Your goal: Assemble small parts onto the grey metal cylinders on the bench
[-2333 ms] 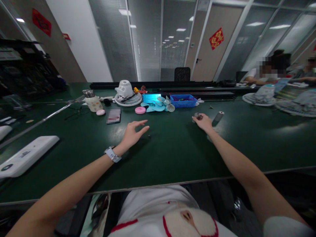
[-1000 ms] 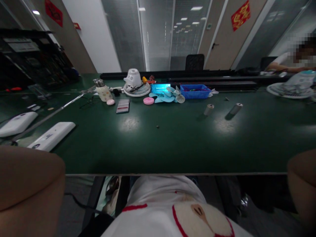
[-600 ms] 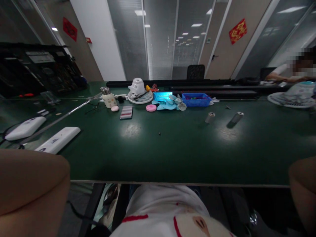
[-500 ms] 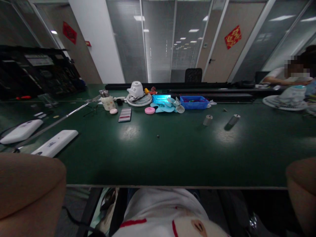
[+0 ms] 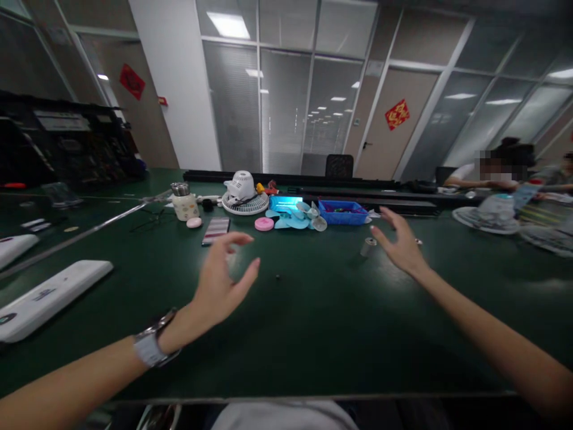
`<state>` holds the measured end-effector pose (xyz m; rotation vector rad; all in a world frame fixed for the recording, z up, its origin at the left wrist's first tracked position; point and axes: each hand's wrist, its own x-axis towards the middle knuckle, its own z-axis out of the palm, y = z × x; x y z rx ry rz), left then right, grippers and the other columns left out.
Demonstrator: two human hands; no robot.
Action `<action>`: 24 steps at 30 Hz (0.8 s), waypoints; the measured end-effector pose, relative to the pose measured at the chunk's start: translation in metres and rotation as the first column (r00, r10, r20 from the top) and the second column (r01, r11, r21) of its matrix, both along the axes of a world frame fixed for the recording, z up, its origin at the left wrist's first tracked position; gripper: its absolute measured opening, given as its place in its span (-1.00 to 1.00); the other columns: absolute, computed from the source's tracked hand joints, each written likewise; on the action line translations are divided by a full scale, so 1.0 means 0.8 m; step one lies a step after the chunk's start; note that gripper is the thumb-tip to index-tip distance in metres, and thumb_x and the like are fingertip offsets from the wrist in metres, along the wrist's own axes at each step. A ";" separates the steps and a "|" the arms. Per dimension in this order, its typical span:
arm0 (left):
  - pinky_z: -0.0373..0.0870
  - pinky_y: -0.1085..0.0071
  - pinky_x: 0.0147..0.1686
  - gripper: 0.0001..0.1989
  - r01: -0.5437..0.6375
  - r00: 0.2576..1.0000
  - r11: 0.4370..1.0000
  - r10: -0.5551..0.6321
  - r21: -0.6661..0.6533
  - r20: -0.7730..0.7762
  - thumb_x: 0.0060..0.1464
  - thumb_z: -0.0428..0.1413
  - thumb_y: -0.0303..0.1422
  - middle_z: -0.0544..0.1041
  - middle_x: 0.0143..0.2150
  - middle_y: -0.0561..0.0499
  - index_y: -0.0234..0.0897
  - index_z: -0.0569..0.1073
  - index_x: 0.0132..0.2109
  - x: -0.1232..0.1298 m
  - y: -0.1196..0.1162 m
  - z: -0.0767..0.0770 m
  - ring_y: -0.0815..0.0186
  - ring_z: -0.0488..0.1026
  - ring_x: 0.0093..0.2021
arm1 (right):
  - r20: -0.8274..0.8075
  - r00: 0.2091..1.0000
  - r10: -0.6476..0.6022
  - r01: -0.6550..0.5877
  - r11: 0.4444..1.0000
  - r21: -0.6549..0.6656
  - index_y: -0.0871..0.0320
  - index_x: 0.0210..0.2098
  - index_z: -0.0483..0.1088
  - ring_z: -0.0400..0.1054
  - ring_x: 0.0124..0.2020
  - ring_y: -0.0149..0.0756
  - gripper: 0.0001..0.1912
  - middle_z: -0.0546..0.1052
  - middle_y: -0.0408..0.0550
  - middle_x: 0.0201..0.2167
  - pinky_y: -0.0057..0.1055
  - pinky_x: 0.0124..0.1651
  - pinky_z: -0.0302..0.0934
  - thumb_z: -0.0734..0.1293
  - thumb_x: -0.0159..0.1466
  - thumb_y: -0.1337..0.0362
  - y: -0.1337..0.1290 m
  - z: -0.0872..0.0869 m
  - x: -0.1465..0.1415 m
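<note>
- Risk, as judged: a sideways brush from the right hand [image 5: 400, 245] could have toppled the metal cylinder [image 5: 367, 248] and set it rolling.
- The cylinder stood near that thumb, contact unclear, on the green table [image 5: 313, 334], nearer than the blue tray [image 5: 342, 213].
- Its long axis ran roughly upright, one end up; slight lean, possibly lens.
- Right hand and left hand [image 5: 215, 283]: thumb and fingers apart, nothing held.

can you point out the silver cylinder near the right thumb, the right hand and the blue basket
silver cylinder [image 5: 367, 248]: head view, on the middle of its side
right hand [image 5: 401, 246]: head view, on the middle of the hand
blue basket [image 5: 344, 218]: head view, on its front wall
</note>
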<state>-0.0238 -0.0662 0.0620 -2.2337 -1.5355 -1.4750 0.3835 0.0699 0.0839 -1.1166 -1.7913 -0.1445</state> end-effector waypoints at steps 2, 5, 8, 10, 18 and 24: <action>0.43 0.05 0.07 -0.50 0.093 0.993 0.986 -0.102 -0.136 -0.067 0.16 0.16 -0.14 0.45 0.13 -0.14 -0.15 0.31 0.20 0.005 0.026 -0.026 0.07 0.43 0.09 | -0.012 1.000 -0.021 0.020 0.996 -0.092 0.13 0.29 0.20 0.28 0.20 0.05 -0.24 0.34 0.21 0.22 0.04 0.26 0.16 0.31 0.24 -0.15 0.020 -0.033 0.007; 0.39 -0.01 0.10 -0.44 0.179 0.967 0.931 -0.226 -0.318 -0.118 0.15 0.15 -0.06 0.44 0.16 -0.15 -0.13 0.29 0.22 0.015 0.064 -0.064 0.03 0.41 0.14 | -0.095 0.988 -0.122 0.097 0.968 -0.231 0.15 0.30 0.18 0.31 0.18 0.09 -0.14 0.32 0.25 0.24 0.08 0.24 0.18 0.33 0.17 -0.22 0.047 -0.083 0.018; 0.38 0.00 0.10 -0.39 0.187 0.969 0.907 -0.234 -0.378 -0.083 0.11 0.17 -0.02 0.45 0.15 -0.17 -0.15 0.28 0.22 0.024 0.083 -0.080 0.02 0.42 0.13 | -0.135 0.978 -0.160 0.099 0.922 -0.373 0.14 0.27 0.22 0.36 0.13 0.08 -0.11 0.38 0.23 0.19 0.06 0.19 0.24 0.37 0.11 -0.24 0.059 -0.114 0.027; 0.37 0.02 0.11 -0.37 0.197 0.971 0.901 -0.234 -0.386 -0.050 0.08 0.19 -0.02 0.44 0.16 -0.16 -0.15 0.27 0.22 0.028 0.086 -0.078 0.03 0.41 0.15 | -0.155 0.974 -0.166 0.084 0.898 -0.433 0.13 0.23 0.27 0.41 0.08 0.07 -0.12 0.45 0.20 0.13 0.03 0.15 0.29 0.40 0.06 -0.24 0.063 -0.123 0.031; 0.35 0.07 0.10 -0.38 0.253 0.964 0.862 -0.265 -0.439 0.035 0.02 0.26 -0.06 0.57 0.04 -0.07 -0.14 0.28 0.16 0.028 0.083 -0.064 0.08 0.47 0.11 | -0.316 0.935 -0.161 -0.009 0.880 -0.475 0.17 -0.01 0.44 0.51 -0.12 0.01 -0.31 0.60 0.14 -0.13 -0.03 0.02 0.39 0.45 0.01 -0.15 0.084 -0.137 0.044; 0.30 0.06 0.13 -0.46 0.288 0.956 0.845 -0.282 -0.450 0.081 0.03 0.25 -0.06 0.65 -0.12 0.00 -0.12 0.35 0.11 0.025 0.083 -0.066 0.08 0.51 0.09 | -0.235 0.951 -0.201 0.075 0.887 -0.455 0.20 -0.01 0.44 0.50 -0.13 -0.02 -0.38 0.60 0.14 -0.14 -0.06 0.01 0.37 0.42 0.06 -0.08 0.080 -0.136 0.038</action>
